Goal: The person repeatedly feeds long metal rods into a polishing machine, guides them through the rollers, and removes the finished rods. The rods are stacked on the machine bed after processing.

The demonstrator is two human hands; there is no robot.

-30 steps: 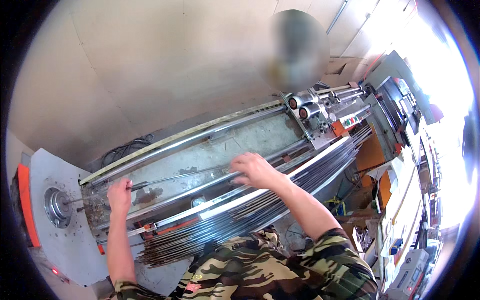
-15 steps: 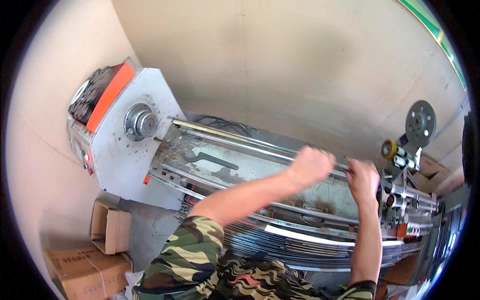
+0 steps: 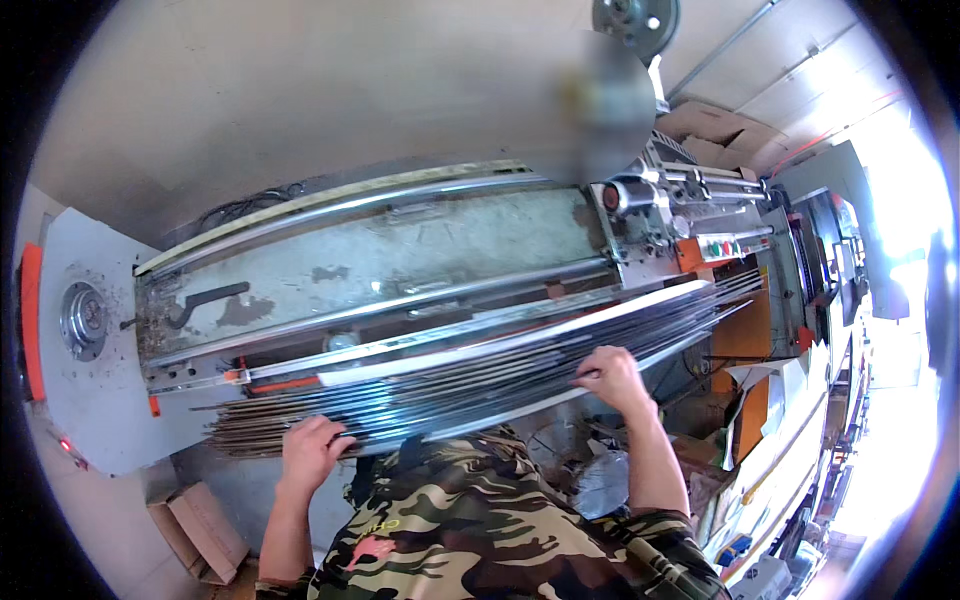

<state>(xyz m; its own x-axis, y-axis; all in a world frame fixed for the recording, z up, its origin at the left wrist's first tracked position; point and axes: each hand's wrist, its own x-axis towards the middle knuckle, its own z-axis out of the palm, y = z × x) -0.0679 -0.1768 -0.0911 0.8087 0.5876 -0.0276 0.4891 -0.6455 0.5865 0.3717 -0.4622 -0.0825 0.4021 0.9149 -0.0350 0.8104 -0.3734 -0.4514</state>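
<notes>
A broad bundle of long thin metal rods [image 3: 470, 375] lies along the near side of a long machine, just in front of my body. My left hand [image 3: 314, 452] is closed at the near edge of the bundle, toward its left end, with curled fingers on a rod. Farther right, my right hand [image 3: 612, 380] pinches a thin dark rod between thumb and fingers above the same bundle. The rods lie so close together that the held one is hard to follow between my hands. A white strip [image 3: 520, 335] rests along the bundle's far side.
Behind the rods runs the machine bed [image 3: 400, 255], with a dark hook wrench [image 3: 210, 298] on it. A grey headstock [image 3: 105, 340] stands left; rollers and an orange button box [image 3: 690, 254] are right. An open cardboard box [image 3: 200, 530] sits at lower left.
Both hands have come back from the far rail of the machine to the rod bundle nearer me and moved apart. The view has turned to the right.
</notes>
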